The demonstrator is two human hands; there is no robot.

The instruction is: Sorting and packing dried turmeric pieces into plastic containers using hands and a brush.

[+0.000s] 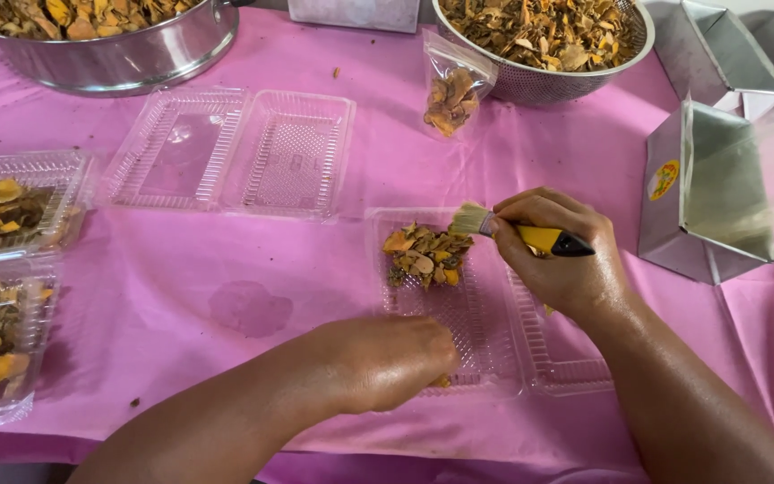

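Brush: yellow-handled, clamped in the right hand, bristles on dried chips.
Clear tray: centre table, chips at its 12 o'clock end.
Left hand: fingers closed, pressing the tray's 6 o'clock edge.
Pink cloth: beneath.

The left hand curls its fingers under, out of sight, covering the near edge of the tray. Far beyond the fingers, both bowls run off the top edge. A silver box right of the brush blurs at its open flap.
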